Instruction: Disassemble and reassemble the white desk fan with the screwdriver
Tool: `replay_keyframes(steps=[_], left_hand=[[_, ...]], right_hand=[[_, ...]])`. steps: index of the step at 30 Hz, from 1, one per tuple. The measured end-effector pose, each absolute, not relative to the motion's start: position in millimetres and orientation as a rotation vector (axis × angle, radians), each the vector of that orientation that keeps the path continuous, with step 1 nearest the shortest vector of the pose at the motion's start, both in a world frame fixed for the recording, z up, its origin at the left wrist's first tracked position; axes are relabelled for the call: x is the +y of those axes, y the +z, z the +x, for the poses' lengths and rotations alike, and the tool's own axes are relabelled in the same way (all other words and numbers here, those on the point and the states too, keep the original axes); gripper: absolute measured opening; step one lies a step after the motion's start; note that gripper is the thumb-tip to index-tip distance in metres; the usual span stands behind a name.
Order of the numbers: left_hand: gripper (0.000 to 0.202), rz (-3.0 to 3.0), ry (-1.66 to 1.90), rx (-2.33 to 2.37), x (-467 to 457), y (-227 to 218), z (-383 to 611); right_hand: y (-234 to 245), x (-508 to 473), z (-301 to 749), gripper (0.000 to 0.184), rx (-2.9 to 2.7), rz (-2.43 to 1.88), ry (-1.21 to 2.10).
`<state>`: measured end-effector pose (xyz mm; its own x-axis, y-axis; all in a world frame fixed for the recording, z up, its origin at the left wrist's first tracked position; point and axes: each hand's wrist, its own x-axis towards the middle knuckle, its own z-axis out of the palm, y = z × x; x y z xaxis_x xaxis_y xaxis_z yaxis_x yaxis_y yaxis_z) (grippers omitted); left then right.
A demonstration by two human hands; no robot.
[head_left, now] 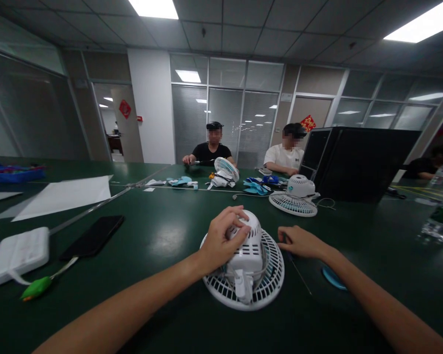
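Observation:
A white fan head lies grille-down on the green table in front of me, its motor housing upward and a bundled cable at the near side. My left hand grips the top of that housing, thumb and fingers curved around it. Just right of the grille, my right hand is closed low over the table. From under its fingers a thin screwdriver points towards me; the handle is mostly hidden by the hand. A round blue disc lies below my right wrist.
Left are a phone, a white power bank and paper sheets. Across the table, two people work near another fan and blue blades. A further fan, black computer case and bottle stand right.

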<state>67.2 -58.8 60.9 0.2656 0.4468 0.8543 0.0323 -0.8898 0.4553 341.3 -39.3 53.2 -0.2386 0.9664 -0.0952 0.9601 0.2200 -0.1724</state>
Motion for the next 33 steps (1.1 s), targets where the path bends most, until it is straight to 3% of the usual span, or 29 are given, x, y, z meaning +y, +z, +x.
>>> replay_keyframes(steps=[8,14,20,26,33], left_hand=[[0.013,2.18,1.641,0.44,-58.8,60.2,66.3],[0.013,2.167,1.646,0.441,-59.2,61.3,67.1],[0.011,2.167,1.669,0.43,-57.5,58.9,68.6],[0.011,2.054,1.636,0.447,-59.0,56.9,69.0],[0.031,1.936,1.625,0.544,-62.4,55.1,70.0]], right_hand=[[78.0,-69.6,376.8,0.058,-2.24,-2.125,0.413],[51.3,-112.1,426.0,0.082,-2.094,-2.216,0.489],[33.9,-127.1,443.1,0.055,-2.126,-2.021,0.513],[59.3,-118.4,414.5,0.058,-2.1,-1.922,0.443],[119.1,-102.3,347.7,0.052,-2.12,-1.481,0.407]])
